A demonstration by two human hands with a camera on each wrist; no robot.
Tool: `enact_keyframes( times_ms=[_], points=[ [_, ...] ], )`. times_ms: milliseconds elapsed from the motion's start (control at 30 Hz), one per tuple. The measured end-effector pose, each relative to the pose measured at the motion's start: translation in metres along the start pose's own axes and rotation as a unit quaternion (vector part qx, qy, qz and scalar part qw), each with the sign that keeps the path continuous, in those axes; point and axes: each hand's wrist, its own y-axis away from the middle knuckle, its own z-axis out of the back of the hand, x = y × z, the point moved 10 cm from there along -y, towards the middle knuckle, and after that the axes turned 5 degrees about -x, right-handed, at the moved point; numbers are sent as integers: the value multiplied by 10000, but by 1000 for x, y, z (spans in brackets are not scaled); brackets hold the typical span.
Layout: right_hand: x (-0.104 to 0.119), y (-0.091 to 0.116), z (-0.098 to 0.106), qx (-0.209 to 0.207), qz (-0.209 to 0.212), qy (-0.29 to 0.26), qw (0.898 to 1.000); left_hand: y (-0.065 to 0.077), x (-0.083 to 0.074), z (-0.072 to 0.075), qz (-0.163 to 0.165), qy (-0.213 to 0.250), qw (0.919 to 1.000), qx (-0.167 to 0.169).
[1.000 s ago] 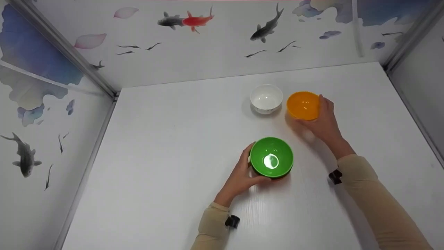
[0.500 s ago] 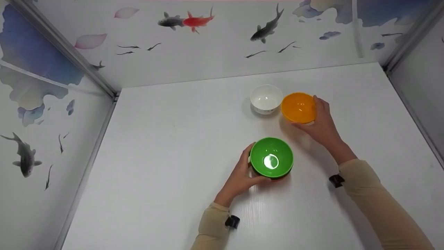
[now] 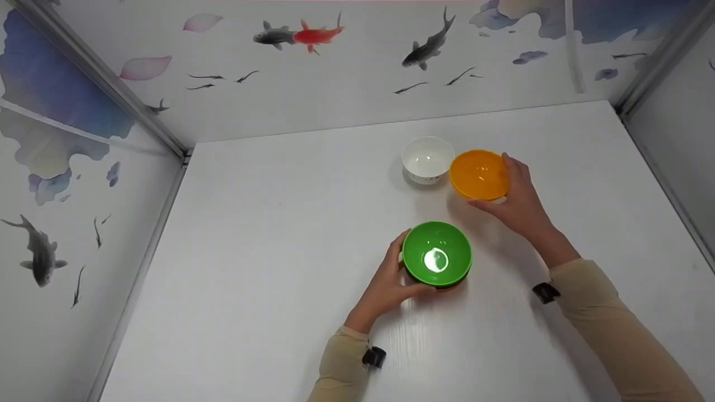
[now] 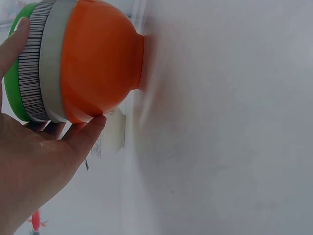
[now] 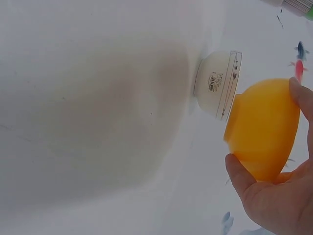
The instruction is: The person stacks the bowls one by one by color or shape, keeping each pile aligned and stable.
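My left hand (image 3: 388, 287) grips the side of a stack of bowls near the middle of the table. On top is a green bowl (image 3: 437, 252). Below it, the left wrist view shows a black-and-white striped band (image 4: 32, 61), a grey band (image 4: 51, 61) and an orange bowl (image 4: 100, 58) lowest, its foot apparently on the table. My right hand (image 3: 522, 204) holds a yellow bowl (image 3: 477, 174) by its right side, thumb in front, raised above the table. A white bowl (image 3: 428, 161) stands upright just left of the yellow one, behind the stack.
The white table (image 3: 251, 251) meets a back wall (image 3: 357, 100) printed with fish, and side walls (image 3: 681, 117) close it in on the left and right. The yellow bowl's shadow falls on the table between it and the stack.
My right hand has carried the yellow bowl a little left and toward me, so it now overlaps the white bowl's edge in the head view. Left hand and stack have stayed still.
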Motion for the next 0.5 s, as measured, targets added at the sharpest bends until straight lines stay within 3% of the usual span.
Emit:
enact_keyframes(
  times_ms=[500],
  points=[
    [10, 5, -5, 145, 4, 52, 9999, 1, -1, 1, 35, 8, 10000, -12]
  ],
)
